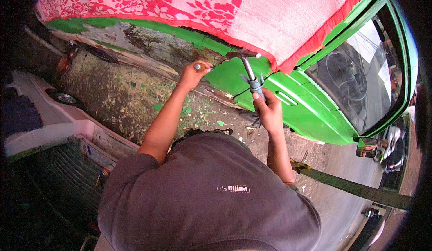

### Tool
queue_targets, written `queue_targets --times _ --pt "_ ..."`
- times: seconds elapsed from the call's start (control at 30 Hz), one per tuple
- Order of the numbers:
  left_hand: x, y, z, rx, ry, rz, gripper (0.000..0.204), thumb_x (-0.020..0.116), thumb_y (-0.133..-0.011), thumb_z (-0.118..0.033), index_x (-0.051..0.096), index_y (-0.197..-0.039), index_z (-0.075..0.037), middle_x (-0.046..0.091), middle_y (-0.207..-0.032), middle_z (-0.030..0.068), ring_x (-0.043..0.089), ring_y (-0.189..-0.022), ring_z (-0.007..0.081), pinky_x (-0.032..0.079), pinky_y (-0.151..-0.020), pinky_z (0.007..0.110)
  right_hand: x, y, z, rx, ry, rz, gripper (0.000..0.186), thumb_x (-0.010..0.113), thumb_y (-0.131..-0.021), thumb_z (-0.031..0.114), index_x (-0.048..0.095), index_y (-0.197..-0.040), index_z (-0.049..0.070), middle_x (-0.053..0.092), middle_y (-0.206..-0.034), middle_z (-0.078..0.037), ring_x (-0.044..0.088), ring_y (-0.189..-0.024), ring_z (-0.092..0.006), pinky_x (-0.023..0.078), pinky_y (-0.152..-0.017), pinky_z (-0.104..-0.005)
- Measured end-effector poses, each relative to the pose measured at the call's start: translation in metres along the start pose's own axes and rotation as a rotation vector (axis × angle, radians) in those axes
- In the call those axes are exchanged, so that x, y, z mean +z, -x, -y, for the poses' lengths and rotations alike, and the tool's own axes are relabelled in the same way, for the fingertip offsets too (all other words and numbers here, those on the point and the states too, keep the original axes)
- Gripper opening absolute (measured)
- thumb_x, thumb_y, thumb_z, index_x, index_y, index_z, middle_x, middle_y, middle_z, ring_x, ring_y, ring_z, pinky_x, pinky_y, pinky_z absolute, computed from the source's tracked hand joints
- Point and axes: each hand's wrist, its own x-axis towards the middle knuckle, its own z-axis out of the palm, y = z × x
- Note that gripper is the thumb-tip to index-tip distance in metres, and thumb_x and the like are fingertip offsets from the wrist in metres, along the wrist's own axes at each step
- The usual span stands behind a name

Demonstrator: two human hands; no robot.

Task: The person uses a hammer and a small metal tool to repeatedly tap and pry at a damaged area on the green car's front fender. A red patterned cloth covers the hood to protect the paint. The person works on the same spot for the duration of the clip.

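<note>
Head view: left hand is sitting just above frame centre, fingers curling closed around the tool, its round wooden handle end showing; its working end is mostly hiding behind the fingers, so can't tell if it's touching metal. Right hand, right of centre, is clenching the hammer by its grey-wrapped grip. Hammer is pointing up the frame, its head overlapping the green panel just below the blanket edge; can't tell if it's making contact. Tool is lying over the boundary where green paint is giving way to the bare, rust-brown patch, upper left of centre. Red-pink blanket is covering the car's top along the upper frame. Door window is showing a steering wheel at upper right. Green flakes are lying scattered on the floor, mid-frame. Pale car is standing at left. Long bar is running across lower right. Dark shirt is filling bottom centre.
</note>
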Motion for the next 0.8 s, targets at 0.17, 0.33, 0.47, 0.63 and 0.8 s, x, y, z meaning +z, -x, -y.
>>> queue_targets --times 0.17,0.33,0.47,0.63,0.8 --pt "0.003 0.007 0.006 0.015 0.152 -0.092 0.013 0.069 -0.084 0.005 0.063 -0.093 -0.002 0.069 -0.116 0.0169 0.064 -0.113 0.0215 0.051 -0.096 0.035 -0.005 -0.006 -0.008 0.022 -0.073 0.07 0.032 0.069 -0.093 0.025 0.066 -0.112 0.0 0.054 -0.068 0.005 0.045 -0.057 -0.0051 0.036 -0.05 -0.0246" --pt "0.003 0.012 0.005 0.006 0.086 -0.067 0.011 0.07 -0.084 0.003 0.063 -0.092 -0.002 0.067 -0.119 0.0175 0.062 -0.115 0.024 0.049 -0.099 0.037 -0.008 -0.014 -0.019 0.001 -0.05 0.116 0.033 0.069 -0.093 0.026 0.066 -0.113 0.0 0.053 -0.067 0.005 0.045 -0.056 -0.0046 0.035 -0.049 -0.0239" --pt "0.008 0.018 0.005 0.039 0.066 -0.061 0.011 0.071 -0.084 0.001 0.065 -0.093 -0.002 0.068 -0.118 0.0172 0.062 -0.115 0.0242 0.047 -0.1 0.037 -0.012 -0.019 -0.019 0.009 -0.06 0.168 0.033 0.069 -0.093 0.026 0.066 -0.113 0.0 0.053 -0.067 0.005 0.045 -0.057 -0.0047 0.035 -0.05 -0.0244" --pt "0.005 0.017 -0.003 -0.006 0.014 -0.053 0.011 0.072 -0.085 -0.003 0.066 -0.094 -0.004 0.069 -0.116 0.0132 0.064 -0.112 0.0213 0.048 -0.097 0.035 -0.018 -0.028 -0.029 -0.02 0.009 0.204 0.033 0.069 -0.092 0.026 0.066 -0.111 -0.001 0.055 -0.069 0.002 0.047 -0.061 -0.007 0.039 -0.055 -0.0262" --pt "0.004 0.005 -0.012 -0.114 -0.322 -0.008 0.014 0.074 -0.086 -0.013 0.068 -0.098 -0.008 0.073 -0.102 0.0065 0.068 -0.097 0.0161 0.053 -0.085 0.032 -0.013 -0.029 -0.04 -0.033 0.047 0.223 0.034 0.068 -0.092 0.028 0.066 -0.11 -0.001 0.056 -0.069 0.0 0.048 -0.062 -0.0085 0.04 -0.056 -0.0274"
